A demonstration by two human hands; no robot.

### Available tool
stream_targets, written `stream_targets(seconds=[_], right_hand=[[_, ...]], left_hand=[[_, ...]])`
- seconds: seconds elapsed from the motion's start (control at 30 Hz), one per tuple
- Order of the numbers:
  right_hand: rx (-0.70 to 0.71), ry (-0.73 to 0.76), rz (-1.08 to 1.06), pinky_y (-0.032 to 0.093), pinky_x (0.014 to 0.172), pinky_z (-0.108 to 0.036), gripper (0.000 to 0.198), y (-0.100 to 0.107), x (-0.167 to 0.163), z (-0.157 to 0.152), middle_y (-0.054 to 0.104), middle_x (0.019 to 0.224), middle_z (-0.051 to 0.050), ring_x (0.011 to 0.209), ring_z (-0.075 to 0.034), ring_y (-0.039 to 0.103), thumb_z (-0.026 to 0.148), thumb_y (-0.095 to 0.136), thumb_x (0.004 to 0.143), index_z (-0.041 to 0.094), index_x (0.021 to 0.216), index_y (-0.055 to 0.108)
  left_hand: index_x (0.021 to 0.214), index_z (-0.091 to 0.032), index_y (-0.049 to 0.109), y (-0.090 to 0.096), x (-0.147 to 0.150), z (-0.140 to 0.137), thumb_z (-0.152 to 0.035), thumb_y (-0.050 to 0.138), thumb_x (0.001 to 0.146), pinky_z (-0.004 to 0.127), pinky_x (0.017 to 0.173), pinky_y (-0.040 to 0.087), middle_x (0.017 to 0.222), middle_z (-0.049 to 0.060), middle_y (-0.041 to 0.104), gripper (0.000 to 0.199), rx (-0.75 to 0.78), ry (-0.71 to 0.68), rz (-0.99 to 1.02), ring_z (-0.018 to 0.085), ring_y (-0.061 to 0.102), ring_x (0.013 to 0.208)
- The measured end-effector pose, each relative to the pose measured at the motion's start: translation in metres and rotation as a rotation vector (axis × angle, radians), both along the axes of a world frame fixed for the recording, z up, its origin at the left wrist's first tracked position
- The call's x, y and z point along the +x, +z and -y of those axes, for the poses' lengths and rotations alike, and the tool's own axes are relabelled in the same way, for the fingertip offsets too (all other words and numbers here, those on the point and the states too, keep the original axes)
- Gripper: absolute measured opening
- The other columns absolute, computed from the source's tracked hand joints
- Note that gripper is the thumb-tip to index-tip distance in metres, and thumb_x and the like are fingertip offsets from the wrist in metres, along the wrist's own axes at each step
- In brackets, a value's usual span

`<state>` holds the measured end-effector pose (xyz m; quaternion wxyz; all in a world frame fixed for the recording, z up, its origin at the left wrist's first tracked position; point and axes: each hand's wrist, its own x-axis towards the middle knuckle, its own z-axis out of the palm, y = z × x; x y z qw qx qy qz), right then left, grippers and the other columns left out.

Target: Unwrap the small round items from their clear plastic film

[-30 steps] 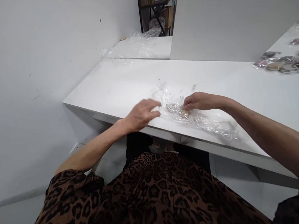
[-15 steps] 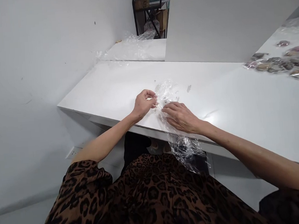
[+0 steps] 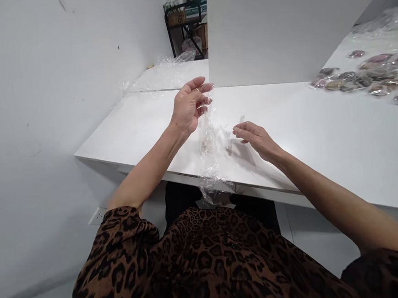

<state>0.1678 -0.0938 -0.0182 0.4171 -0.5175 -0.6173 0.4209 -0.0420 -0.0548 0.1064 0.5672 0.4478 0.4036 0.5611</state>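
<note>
The left hand (image 3: 190,104) pinches crumpled, clear plastic film (image 3: 209,166) high, apparently so it hangs straighter across the smooth white table's near edge (image 3: 145,170); whether the right hand (image 3: 256,140) pinches anything, I cannot tell

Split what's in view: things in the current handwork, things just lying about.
Handwork:
- clear plastic, hanging from the left hand
- right hand, beside it
- white table beneath

Apparently lying about:
- wrapped pieces, far right
- loose plastic, behind
- dark rack

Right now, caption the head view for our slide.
Left hand holds up clear film at a white table; right hand nearby.
</note>
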Motion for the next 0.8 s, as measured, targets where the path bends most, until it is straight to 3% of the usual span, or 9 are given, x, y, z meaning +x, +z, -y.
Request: stream_targets(seconds=[0.13,0.27,0.43,0.63,0.73,0.8], right_hand=[[-0.028,-0.005,-0.020,0.049,0.090,-0.044,0.047,-0.001,-0.016,-0.011,0.064,0.118,-0.009,0.102,-0.024,0.059,0.062,0.064,0.086,0.022,0.109,0.061],[-0.058,-0.014,-0.102,0.050,0.085,-0.040,0.047,0.002,-0.025,-0.018,0.062,0.121,-0.010,0.102,-0.023,0.058,0.058,0.069,0.080,0.022,0.108,0.058],[-0.166,-0.066,-0.300,0.053,0.069,-0.036,0.036,-0.002,-0.014,-0.021,0.062,0.103,-0.008,0.086,-0.021,0.060,0.053,0.066,0.081,0.024,0.100,0.053],[-0.222,-0.252,-0.524,0.055,0.068,-0.036,0.029,-0.015,0.006,-0.033,0.059,0.100,-0.007,0.085,-0.021,0.061,0.050,0.056,0.084,0.028,0.100,0.046],[-0.231,-0.416,-0.644,0.054,0.069,-0.038,0.027,-0.020,0.024,-0.043,0.060,0.105,-0.009,0.089,-0.023,0.060,0.045,0.051,0.084,0.029,0.106,0.049],[-0.179,-0.578,-0.573,0.053,0.070,-0.040,0.033,-0.020,0.038,-0.046,0.061,0.114,-0.011,0.096,-0.025,0.061,0.046,0.047,0.087,0.029,0.115,0.051]], left_hand=[[0.116,-0.020,0.059,0.016,0.020,-0.007,0.000,0.053,0.080,0.016,0.061,0.045,0.108,0.000,0.071,0.041,0.050,-0.046,-0.117,0.009,0.068,0.078],[0.123,-0.023,0.061,0.040,0.027,-0.007,0.001,0.054,0.083,0.017,0.058,0.045,0.116,-0.001,0.071,0.048,0.159,-0.049,-0.272,0.010,0.068,0.081],[0.129,-0.029,0.063,0.061,0.020,-0.003,-0.004,0.051,0.091,0.011,0.059,0.043,0.114,-0.004,0.069,0.047,0.228,0.030,-0.350,0.010,0.073,0.087],[0.131,-0.030,0.064,0.057,0.009,-0.003,0.006,0.047,0.085,0.013,0.047,0.036,0.117,-0.005,0.071,0.062,0.237,0.010,-0.308,0.006,0.070,0.076],[0.128,-0.032,0.066,0.052,-0.003,-0.007,-0.002,0.056,0.086,0.018,0.047,0.041,0.110,-0.004,0.074,0.052,0.227,0.086,-0.365,0.010,0.070,0.076],[0.123,-0.033,0.067,0.052,-0.013,-0.011,-0.009,0.064,0.086,0.021,0.048,0.045,0.105,-0.004,0.075,0.044,0.217,0.143,-0.395,0.013,0.072,0.079]])
